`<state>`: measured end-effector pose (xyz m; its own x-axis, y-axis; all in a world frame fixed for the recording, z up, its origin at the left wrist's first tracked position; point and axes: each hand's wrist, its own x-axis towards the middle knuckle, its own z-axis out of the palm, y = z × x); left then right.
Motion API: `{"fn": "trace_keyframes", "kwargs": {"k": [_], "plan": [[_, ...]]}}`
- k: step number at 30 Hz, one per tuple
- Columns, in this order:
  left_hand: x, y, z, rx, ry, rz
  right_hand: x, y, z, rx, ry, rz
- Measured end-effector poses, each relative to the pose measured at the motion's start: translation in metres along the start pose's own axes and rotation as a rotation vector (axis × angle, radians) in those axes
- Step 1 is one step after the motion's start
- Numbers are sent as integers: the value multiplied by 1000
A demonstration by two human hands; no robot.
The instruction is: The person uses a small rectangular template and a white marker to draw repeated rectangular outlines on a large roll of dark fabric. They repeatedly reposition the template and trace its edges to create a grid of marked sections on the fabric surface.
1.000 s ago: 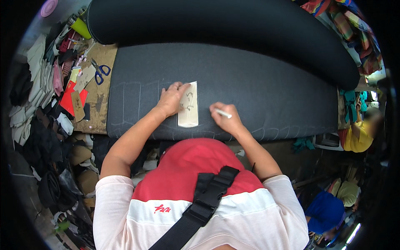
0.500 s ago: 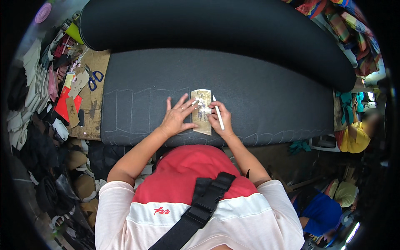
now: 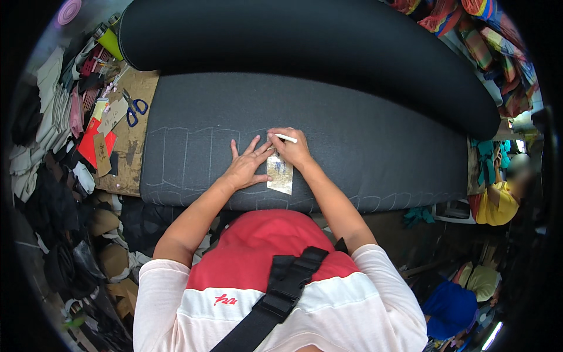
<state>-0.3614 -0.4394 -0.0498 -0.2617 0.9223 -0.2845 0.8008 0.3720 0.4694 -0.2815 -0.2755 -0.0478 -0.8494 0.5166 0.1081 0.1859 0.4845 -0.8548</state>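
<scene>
Gripping a slim white stick-shaped marker (image 3: pixel 286 138) in closed fingers: right hand (image 3: pixel 290 145), at the far end of a tan rectangular template with a shiny surface (image 3: pixel 280 179). Marker slants, rear end pointing right; tip hidden by the fingers. Template lies flat directly under and nearer the body than that grip, its near end uncovered. Left hand (image 3: pixel 246 169) just left of the grip: palm down, fingers spread, grasping nothing, thumb and fingertips at the template's left edge. Under both hands: dark grey textured sheet material (image 3: pixel 363 129). Thin pale outlines (image 3: pixel 186 152) run across it left of the grip, more along the near edge. Beyond the grip, a thick black roll of material (image 3: pixel 305 35) spans the sheet. Far left of the grip, worn brown wooden tabletop (image 3: pixel 130 176) with blue-handled scissors (image 3: pixel 136 111), a flat bright red piece (image 3: pixel 91 144) and a narrow brown card (image 3: pixel 102 155) overlapping it. Well off to the right, a person in a yellow top (image 3: pixel 497 202).
</scene>
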Motion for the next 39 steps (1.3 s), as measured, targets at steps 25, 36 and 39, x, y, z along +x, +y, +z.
{"fn": "trace_keyframes", "kwargs": {"k": [25, 36, 39], "plan": [[3, 7, -4, -61, 8, -53, -97, -16, -34, -314, -377, -92], [10, 18, -15, 48, 17, -106, -110, -8, -48, -478, -415, -101], [27, 27, -32, 95, -4, -113, -109, -15, -67, -333, -166, -70]]}}
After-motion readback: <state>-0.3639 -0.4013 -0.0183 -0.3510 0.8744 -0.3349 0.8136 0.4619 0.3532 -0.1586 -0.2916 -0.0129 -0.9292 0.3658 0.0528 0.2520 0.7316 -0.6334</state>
